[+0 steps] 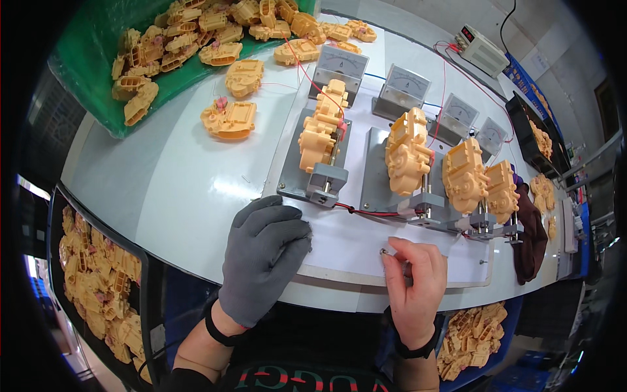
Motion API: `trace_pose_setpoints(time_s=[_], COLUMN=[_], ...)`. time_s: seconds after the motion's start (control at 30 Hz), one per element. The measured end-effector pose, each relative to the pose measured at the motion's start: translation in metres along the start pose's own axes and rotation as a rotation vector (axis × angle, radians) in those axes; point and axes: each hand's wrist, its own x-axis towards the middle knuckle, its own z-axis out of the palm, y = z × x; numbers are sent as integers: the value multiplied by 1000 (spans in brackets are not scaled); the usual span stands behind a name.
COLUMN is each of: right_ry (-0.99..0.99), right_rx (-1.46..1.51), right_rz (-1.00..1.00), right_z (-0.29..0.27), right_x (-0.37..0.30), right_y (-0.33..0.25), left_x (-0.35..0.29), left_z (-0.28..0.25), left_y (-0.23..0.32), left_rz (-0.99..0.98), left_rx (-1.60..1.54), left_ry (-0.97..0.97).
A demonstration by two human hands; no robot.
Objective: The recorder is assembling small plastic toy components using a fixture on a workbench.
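Note:
My left hand [268, 251], in a grey glove, rests at the left edge of the white board [353, 255] with its fingers curled; whether anything is inside them is hidden. My bare right hand [418, 274] pinches a tiny metal piece [384, 251] between thumb and forefinger, just above the board. Beyond the hands, a yellow plastic housing [320, 134] sits in a grey fixture [326, 183] with a metal rod. To its right, another yellow housing [408, 153] and two more [465, 173] stand tilted in similar fixtures, joined by red and black wires.
Analog meters [339, 68] stand behind the fixtures. A green-lined bin [85, 72] heaped with yellow housings is at the far left, with loose housings [228, 119] beside it. Crates of housings [101, 287] flank me below the table. A power supply [483, 52] stands far right, a dark cloth [530, 235] nearer.

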Motion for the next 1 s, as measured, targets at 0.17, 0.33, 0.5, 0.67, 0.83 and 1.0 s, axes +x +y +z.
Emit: trace_pose_setpoints(time_s=[0.17,0.33,0.5,0.67,0.83,1.0], right_ry=[-43,-33,-56,-44,-65,-56], right_rx=[18,-38,64,27,9,-1], right_rz=[72,105,8,34,50,43], right_z=[-4,-9,4,-5,-8,-5], right_x=[-1,-3,2,6,2,1], right_y=[-2,0,5,0,5,7], left_x=[-1,2,-12,-12,-15,-15], left_z=[-2,7,-3,-3,-1,-2], left_y=[4,2,2,5,3,4], left_rz=[-22,-7,-160,-262,-267,-279], left_rx=[8,-44,-64,-68,-43,-20], left_ry=[-8,-33,-25,-21,-133,-135])
